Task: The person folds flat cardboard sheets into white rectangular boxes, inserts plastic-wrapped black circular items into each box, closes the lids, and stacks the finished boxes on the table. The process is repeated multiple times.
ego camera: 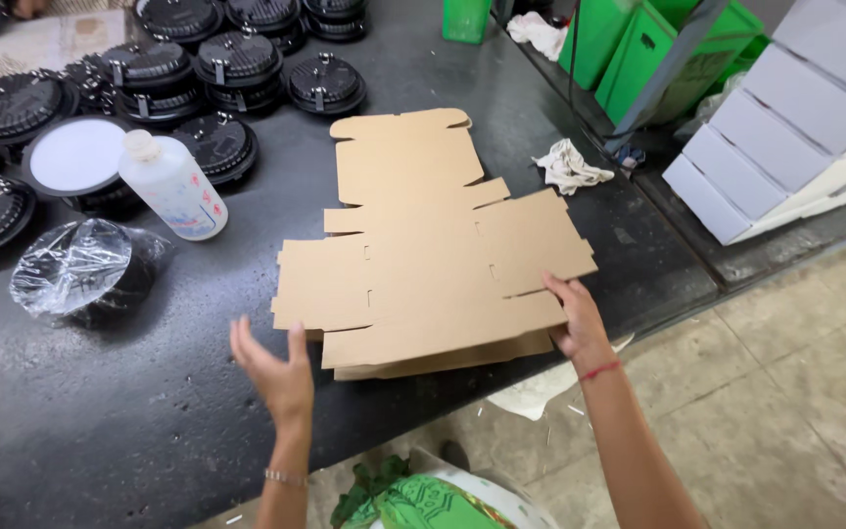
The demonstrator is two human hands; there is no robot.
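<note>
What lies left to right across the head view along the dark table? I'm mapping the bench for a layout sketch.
Plastic-wrapped black disc → white squeeze bottle → left hand → flat cardboard box blanks → right hand → stacked white boxes.

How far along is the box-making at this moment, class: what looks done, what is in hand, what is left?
Done: white boxes stand stacked at the right. In hand: the right hand grips the edge of the top flat cardboard blank, which lies unfolded on the dark table; the left hand hovers open beside it. Left: no flap is folded, and the black round lamps sit unpacked.
</note>
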